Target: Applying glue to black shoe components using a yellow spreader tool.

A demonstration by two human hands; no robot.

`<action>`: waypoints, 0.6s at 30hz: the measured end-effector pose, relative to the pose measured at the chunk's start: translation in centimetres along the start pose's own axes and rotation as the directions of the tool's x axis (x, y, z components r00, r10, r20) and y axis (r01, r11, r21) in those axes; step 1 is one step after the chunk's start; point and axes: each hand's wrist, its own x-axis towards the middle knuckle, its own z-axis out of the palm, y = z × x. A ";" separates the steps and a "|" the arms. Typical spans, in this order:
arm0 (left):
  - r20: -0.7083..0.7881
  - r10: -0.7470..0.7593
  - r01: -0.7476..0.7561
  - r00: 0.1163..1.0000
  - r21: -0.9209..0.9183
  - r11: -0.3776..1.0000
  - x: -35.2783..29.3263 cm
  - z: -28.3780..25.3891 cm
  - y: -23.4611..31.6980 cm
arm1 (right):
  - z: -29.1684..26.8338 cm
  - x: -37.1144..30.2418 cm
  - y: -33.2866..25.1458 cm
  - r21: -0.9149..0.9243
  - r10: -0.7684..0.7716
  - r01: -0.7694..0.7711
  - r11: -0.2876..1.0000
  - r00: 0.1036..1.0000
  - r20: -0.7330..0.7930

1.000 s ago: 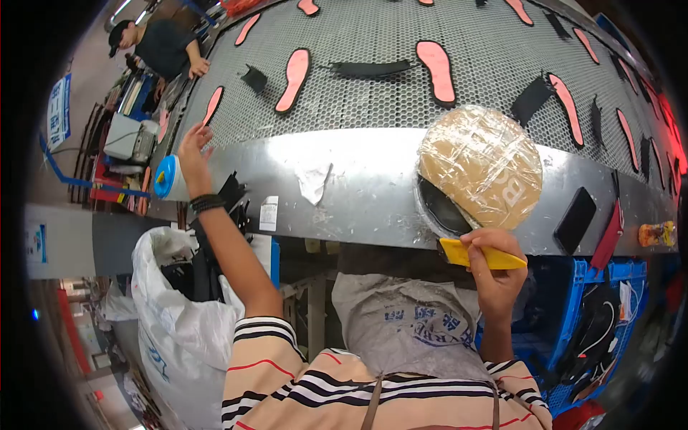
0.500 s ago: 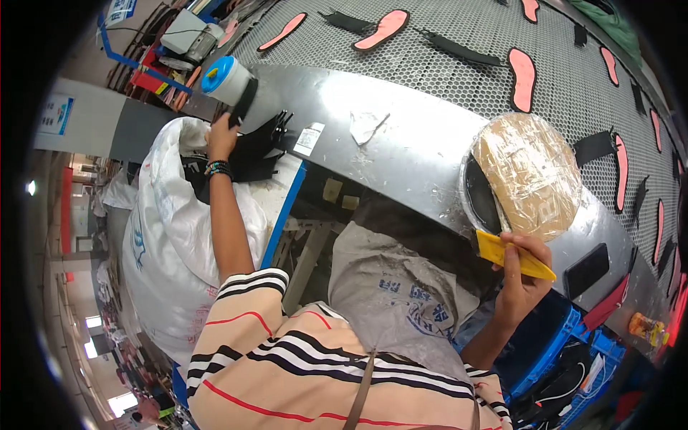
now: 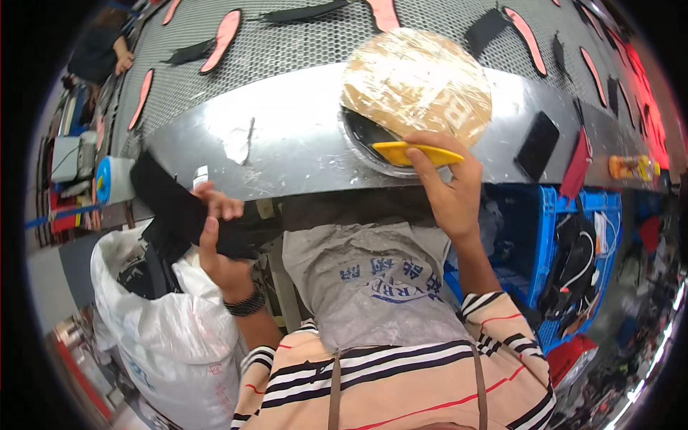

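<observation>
My left hand [image 3: 228,251] grips a black fabric piece [image 3: 161,192] between thumb and fingers, holding it up above the bench's near edge. The piece is slightly smeared by motion. In my right hand [image 3: 456,188] is a yellow plastic scraper [image 3: 423,153], pinched between thumb and fingers. Its tip is over the uncovered dark gap of a round tub [image 3: 356,152]. A cardboard cover [image 3: 423,79] wrapped in clear tape hides most of the tub, and whatever lies deep inside does not show.
Pink black-edged insole shapes [image 3: 223,39] and black strips [image 3: 304,12] lie on the mesh surface [image 3: 287,46] beyond the metal ledge. A phone [image 3: 537,145] and a bottle [image 3: 633,168] sit right. A white sack [image 3: 168,322] stands left; a blue crate [image 3: 546,215] is lower right.
My view has turned rightward. My left hand has come away from beside the sack, carrying the black fabric piece toward my middle. The scraper has moved over the tub's gap.
</observation>
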 end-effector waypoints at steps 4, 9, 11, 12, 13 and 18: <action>-0.171 -0.051 0.085 0.984 0.192 0.978 -1.9 2.2 -3.1 | 0.6 0.6 0.5 -0.101 -0.036 0.040 0.994 0.999 0.035; -0.071 -0.195 0.205 0.978 0.182 0.962 -2.9 5.0 -3.4 | 0.9 0.5 0.9 -0.212 -0.145 0.163 0.964 0.985 0.096; -0.055 -0.248 0.253 0.967 0.116 0.961 -2.7 5.3 -3.3 | 0.7 0.4 0.6 -0.216 -0.149 0.164 0.963 0.985 0.083; -0.053 -0.248 0.252 0.967 0.117 0.961 -2.7 5.2 -3.6 | 0.6 0.4 0.6 -0.219 -0.153 0.165 0.962 0.986 0.070; -0.074 -0.234 0.243 0.969 0.153 0.958 -2.8 5.1 -4.1 | 0.7 0.4 0.6 -0.218 -0.153 0.164 0.962 0.986 0.068; -0.087 -0.220 0.232 0.972 0.186 0.955 -2.9 6.0 -4.5 | 0.7 0.5 0.4 -0.191 -0.174 0.191 0.963 0.979 0.101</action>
